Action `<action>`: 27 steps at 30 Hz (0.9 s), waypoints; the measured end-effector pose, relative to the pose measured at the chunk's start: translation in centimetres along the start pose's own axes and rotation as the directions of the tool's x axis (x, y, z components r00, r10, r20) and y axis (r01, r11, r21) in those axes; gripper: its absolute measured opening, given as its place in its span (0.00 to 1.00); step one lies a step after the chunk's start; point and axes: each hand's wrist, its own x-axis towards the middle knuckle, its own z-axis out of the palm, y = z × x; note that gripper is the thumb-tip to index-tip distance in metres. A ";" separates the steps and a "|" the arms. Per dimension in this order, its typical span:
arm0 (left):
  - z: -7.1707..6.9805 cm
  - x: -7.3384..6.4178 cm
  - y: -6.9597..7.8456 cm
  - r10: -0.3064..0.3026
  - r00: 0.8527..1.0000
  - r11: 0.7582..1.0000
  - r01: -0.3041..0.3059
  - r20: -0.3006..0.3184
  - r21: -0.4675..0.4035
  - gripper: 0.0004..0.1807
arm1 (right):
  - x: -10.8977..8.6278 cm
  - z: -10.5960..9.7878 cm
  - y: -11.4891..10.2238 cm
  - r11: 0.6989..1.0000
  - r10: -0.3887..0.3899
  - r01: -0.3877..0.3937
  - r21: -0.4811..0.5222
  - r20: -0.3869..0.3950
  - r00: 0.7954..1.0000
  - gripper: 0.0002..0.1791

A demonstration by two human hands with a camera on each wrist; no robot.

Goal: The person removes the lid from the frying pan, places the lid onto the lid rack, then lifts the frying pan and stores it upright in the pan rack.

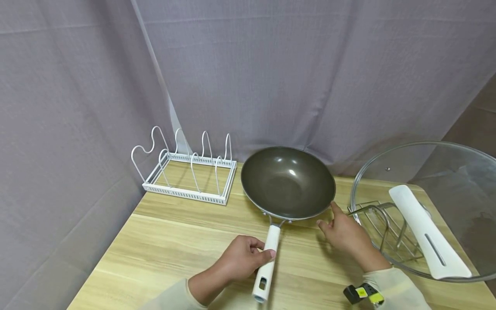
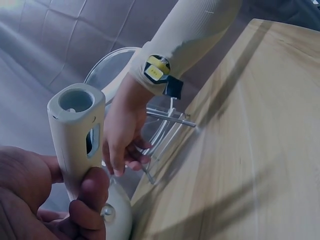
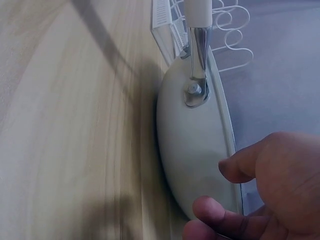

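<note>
A wok-shaped frying pan (image 1: pixel 288 183) with a dark inside and a pale outside sits on the wooden table, its white handle (image 1: pixel 267 262) pointing towards me. My left hand (image 1: pixel 246 258) grips that handle, thumb on top and fingers beneath; the left wrist view shows the hollow handle end close up. At the pan's right edge is my right hand (image 1: pixel 345 230), its index finger at the rim and its thumb apart from it. In the right wrist view the right fingers (image 3: pixel 210 210) are loosely bent beside the pan's pale outer wall (image 3: pixel 185 135).
A white wire rack (image 1: pixel 190 196) with upright loops stands left of the pan. On the right, a large glass lid (image 1: pixel 372 161) with a white handle (image 1: pixel 430 237) leans on a metal wire stand (image 1: pixel 385 224). Grey curtains (image 1: pixel 248 77) hang behind the table (image 1: pixel 155 258).
</note>
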 end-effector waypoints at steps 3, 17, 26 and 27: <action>0.5 0.1 -0.1 0.010 1.000 1.000 -0.011 -0.016 -0.016 0.14 | 0.0 -0.2 0.0 1.000 0.001 -0.001 -0.010 0.003 1.000 0.50; 2.2 0.4 -0.1 0.008 1.000 0.996 -0.010 -0.024 -0.085 0.16 | 0.3 0.2 0.3 1.000 -0.006 0.006 0.000 -0.007 1.000 0.51; 2.8 0.5 -0.1 -0.008 1.000 0.993 0.007 -0.012 -0.118 0.17 | 0.6 0.3 0.4 1.000 0.004 -0.004 -0.006 -0.006 1.000 0.52; 2.8 0.6 -0.2 -0.010 1.000 0.993 0.009 -0.008 -0.122 0.17 | 0.6 0.3 0.5 1.000 0.003 -0.003 -0.002 -0.005 1.000 0.51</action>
